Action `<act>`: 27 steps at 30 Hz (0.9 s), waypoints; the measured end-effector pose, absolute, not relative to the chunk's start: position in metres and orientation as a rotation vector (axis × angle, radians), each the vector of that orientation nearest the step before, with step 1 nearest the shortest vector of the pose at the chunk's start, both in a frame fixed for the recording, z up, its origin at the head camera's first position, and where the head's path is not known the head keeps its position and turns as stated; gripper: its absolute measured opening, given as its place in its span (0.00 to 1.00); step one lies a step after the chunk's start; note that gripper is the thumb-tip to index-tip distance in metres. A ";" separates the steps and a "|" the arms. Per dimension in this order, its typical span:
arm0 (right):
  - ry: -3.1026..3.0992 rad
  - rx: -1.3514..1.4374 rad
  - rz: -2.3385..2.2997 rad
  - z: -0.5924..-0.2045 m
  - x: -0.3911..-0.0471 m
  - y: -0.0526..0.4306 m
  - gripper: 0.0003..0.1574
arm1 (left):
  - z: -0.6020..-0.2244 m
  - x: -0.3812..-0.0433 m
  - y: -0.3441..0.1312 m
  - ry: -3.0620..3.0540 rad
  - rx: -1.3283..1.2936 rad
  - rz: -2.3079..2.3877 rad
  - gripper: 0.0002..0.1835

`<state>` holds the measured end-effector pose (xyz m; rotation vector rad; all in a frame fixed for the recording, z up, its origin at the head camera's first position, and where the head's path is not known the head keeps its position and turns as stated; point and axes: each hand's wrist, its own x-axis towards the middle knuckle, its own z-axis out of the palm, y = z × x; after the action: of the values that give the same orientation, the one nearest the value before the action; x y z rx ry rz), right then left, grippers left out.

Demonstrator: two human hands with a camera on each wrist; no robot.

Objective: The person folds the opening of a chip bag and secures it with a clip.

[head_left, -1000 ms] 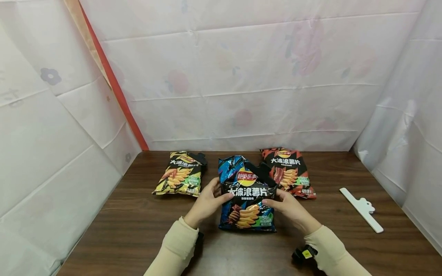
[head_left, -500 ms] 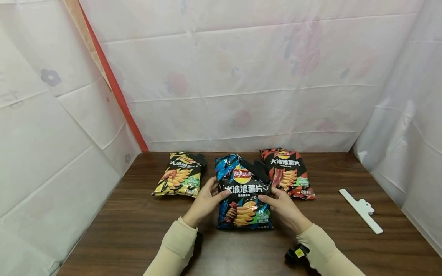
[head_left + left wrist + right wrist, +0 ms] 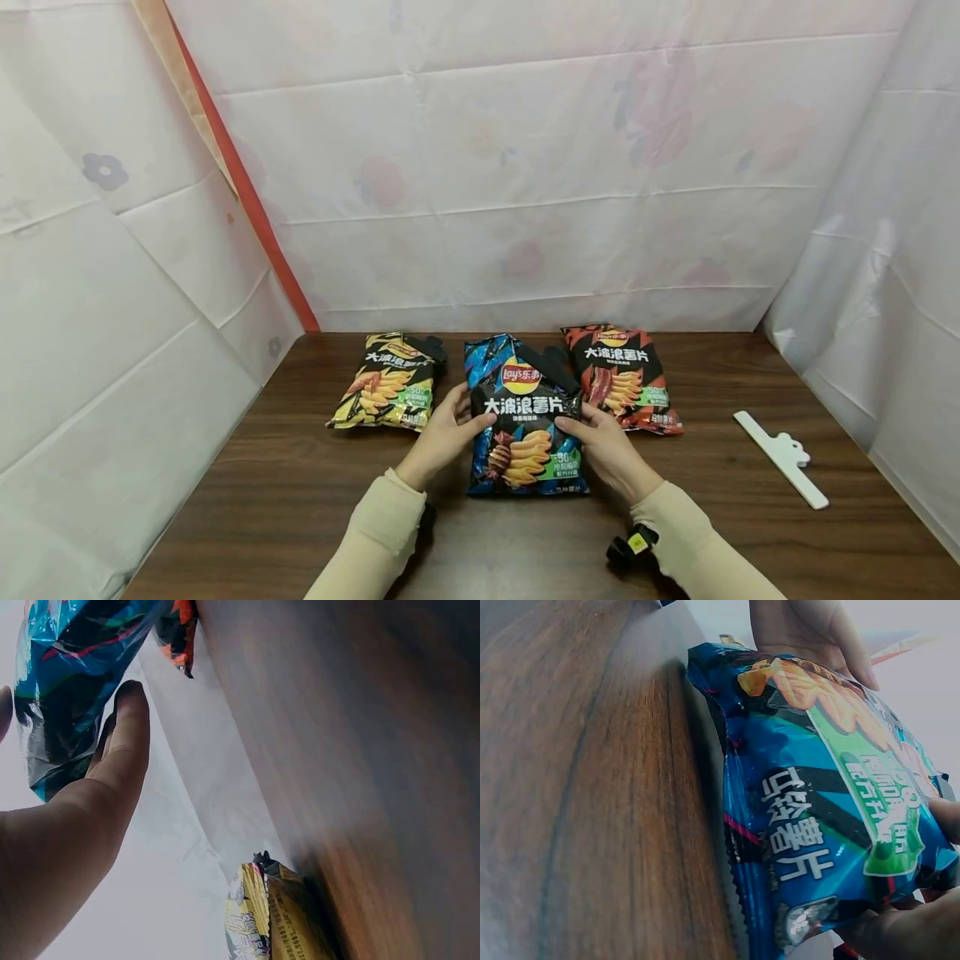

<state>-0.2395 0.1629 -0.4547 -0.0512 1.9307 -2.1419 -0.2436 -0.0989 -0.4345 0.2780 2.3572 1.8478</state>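
A blue and black bag of potato chips (image 3: pixel 525 450) is held up at the middle of the table, its printed front facing me. My left hand (image 3: pixel 446 433) grips its left side, thumb on the front and fingers behind. On the opposite side my right hand (image 3: pixel 611 450) grips it in the same way. A black sealing clip (image 3: pixel 551 364) sits slantwise across the bag's upper right corner. In the right wrist view the bag's crimped bottom edge (image 3: pixel 739 847) is close to the table; whether it touches I cannot tell.
A yellow chip bag (image 3: pixel 390 379) with a black clip (image 3: pixel 431 346) at its corner lies back left. Behind my right hand lies a red chip bag (image 3: pixel 618 375). A white sealing clip (image 3: pixel 780 458) rests on the wooden table (image 3: pixel 300 517) at right. Pale cloth walls (image 3: pixel 465 183) enclose the table.
The blue chip bag has shifted slightly left, both hands keeping their grip. My right hand and forearm have moved left with it. The other bags and the white clip stay put.
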 end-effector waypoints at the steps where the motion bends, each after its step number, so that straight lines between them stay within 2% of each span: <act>1: 1.924 -0.042 -2.150 -0.455 -0.241 0.162 0.32 | -0.435 -0.244 -0.100 2.357 0.274 1.843 0.44; 9: 1.869 0.022 -2.218 -0.457 -0.249 0.157 0.30 | -0.436 -0.246 -0.101 2.332 0.250 1.842 0.42; 18: 1.866 0.078 -2.256 -0.454 -0.260 0.150 0.32 | -0.437 -0.249 -0.102 2.407 0.212 1.645 0.46; 27: 1.865 0.072 -2.260 -0.456 -0.274 0.144 0.32 | -0.438 -0.257 -0.102 2.464 0.206 1.628 0.44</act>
<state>-0.2738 0.1440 -0.4557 0.0720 1.8652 -2.2603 -0.2566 -0.1022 -0.4380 0.2057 2.4637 1.6276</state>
